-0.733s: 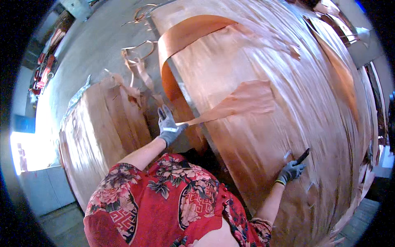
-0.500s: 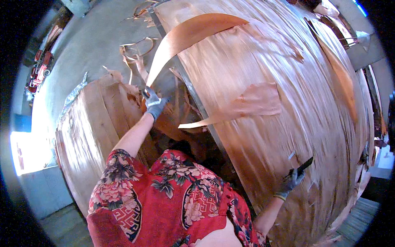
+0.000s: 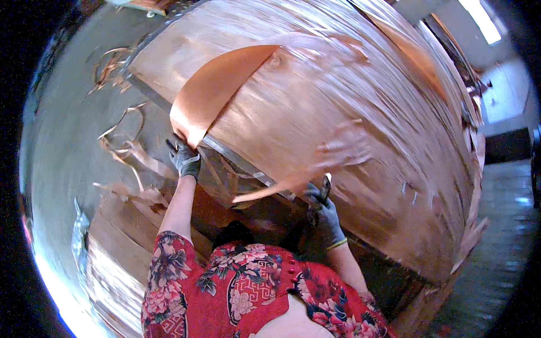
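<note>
- Your left hand (image 3: 185,160) grips the lower end of the broad orange strip (image 3: 217,84), which arches up and away from it over the sheet stack (image 3: 270,118).
- Your right hand (image 3: 324,214) is closed around a dark tool (image 3: 326,188).

A head-worn fisheye looks down from above.

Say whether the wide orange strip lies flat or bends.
Bent: the strip curves past the stack's edge toward the gloved left hand.
</note>
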